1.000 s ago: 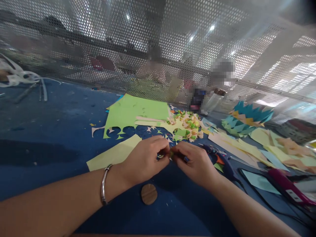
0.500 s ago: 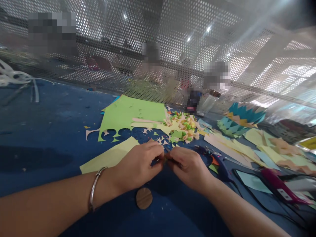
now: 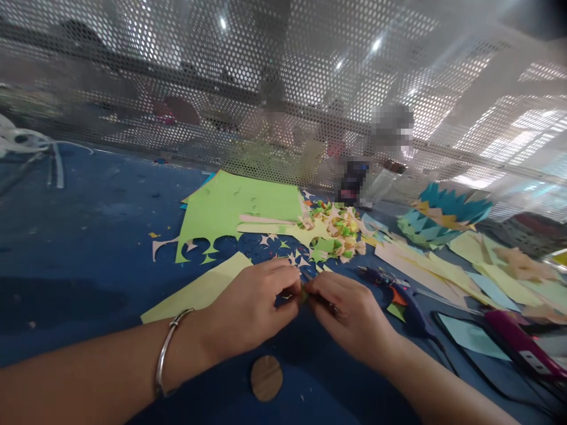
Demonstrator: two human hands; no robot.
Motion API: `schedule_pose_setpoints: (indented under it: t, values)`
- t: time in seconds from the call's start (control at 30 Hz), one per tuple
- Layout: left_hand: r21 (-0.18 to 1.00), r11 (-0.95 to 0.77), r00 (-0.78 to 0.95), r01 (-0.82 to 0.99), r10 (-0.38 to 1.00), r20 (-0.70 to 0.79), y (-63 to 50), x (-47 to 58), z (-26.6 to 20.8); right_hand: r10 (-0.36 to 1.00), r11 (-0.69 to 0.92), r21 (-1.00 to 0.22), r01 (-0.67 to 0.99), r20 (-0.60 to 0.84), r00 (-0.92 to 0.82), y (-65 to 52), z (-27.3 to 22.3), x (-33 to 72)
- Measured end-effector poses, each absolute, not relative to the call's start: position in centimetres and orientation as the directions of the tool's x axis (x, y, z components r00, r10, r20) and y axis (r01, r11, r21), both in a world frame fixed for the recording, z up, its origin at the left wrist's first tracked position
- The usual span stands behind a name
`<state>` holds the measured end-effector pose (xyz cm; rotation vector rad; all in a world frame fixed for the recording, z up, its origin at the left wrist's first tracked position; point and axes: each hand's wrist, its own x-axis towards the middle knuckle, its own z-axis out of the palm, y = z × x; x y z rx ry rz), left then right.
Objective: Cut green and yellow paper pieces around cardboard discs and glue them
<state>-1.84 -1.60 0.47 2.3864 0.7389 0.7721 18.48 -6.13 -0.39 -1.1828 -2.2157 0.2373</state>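
Note:
My left hand [image 3: 261, 304] and my right hand [image 3: 348, 307] meet fingertip to fingertip above the blue table. Both are closed in a pinch on a small yellowish-green piece [image 3: 304, 293], mostly hidden by the fingers; its kind cannot be made out. A thin pointed tip [image 3: 307, 275] shows just beyond the right fingers. Below the hands lies a round wooden disc [image 3: 266, 378]. Under my left wrist is a pale yellow paper sheet [image 3: 199, 286]. Past the fingers sit star-shaped paper scraps [image 3: 297, 258] and a heap of small curled paper pieces [image 3: 341, 230].
A green sheet with cut-out edges [image 3: 239, 195] lies ahead. To the right are a glue gun [image 3: 411, 304], paper strips [image 3: 411, 268], a blue-green paper bowl shape [image 3: 443, 215], a glass jar [image 3: 385, 180] and a magenta power strip [image 3: 518, 342] with cables. A perforated metal screen [image 3: 199, 77] stands behind.
The view has shifted slightly, so the disc and tools appear a little lower and farther right. My hands keep their pinch on the small piece, with only slight finger movement.

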Motion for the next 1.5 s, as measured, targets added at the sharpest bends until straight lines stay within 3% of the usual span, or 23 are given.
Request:
schedule_pose_setpoints:
  t: [0.37, 0.67, 0.97, 1.07, 1.23, 1.37, 1.5]
  values:
    - [0.571, -0.73, 0.701, 0.375, 0.627, 0.341, -0.9, -2.0, 0.0, 0.799, 0.588, -0.423, 0.689, 0.433, -0.417, -5.7, -0.9, 18.8]
    - [0.447, -0.809, 0.739, 0.382, 0.558, 0.377, -1.2, -2.1, -0.5, 0.797, 0.589, -0.415, 0.693, 0.44, -0.414, -5.8, -1.0, 18.6]
    - [0.401, -0.819, 0.723, 0.41, 0.56, 0.405, -1.0, -1.9, -0.5, 0.801, 0.58, -0.409, 0.705, 0.441, -0.404, -5.8, -0.7, 18.4]
    - [0.449, -0.807, 0.698, 0.385, 0.572, 0.43, -0.7, -2.0, -0.5, 0.791, 0.583, -0.381, 0.718, 0.467, -0.395, -5.9, -0.3, 18.6]
    - [0.641, -0.674, 0.538, 0.367, 0.716, 0.445, 0.2, -2.5, -0.2, 0.832, 0.486, -0.323, 0.812, 0.456, -0.317, -6.2, 1.3, 19.8]
    - [0.759, -0.561, 0.471, 0.33, 0.795, 0.382, 0.8, -2.6, -0.2, 0.923, 0.311, -0.302, 0.901, 0.324, -0.21, -6.4, 2.9, 21.8]
    - [0.79, -0.542, 0.473, 0.285, 0.797, 0.376, 0.8, -2.4, -0.4, 0.967, 0.092, -0.214, 0.972, 0.251, -0.037, -7.0, 3.2, 25.4]
